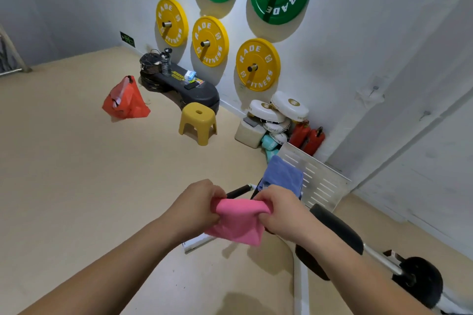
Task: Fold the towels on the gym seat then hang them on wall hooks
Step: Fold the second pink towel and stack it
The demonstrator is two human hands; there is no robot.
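above the beige floor (76,174), near the middle of the view, a pink towel (239,222) is held up between both hands. its upper left edge is gripped by the curled fingers of the left hand (197,203), and its upper right edge is gripped likewise by the right hand (279,210), so that the cloth is bunched along the top and hangs below. just behind the right hand a blue towel (281,175) is draped over part of a gym machine (337,227), beside a slotted metal plate (317,181). a yellow stool (198,121) is seen farther off, near the wall (358,46)
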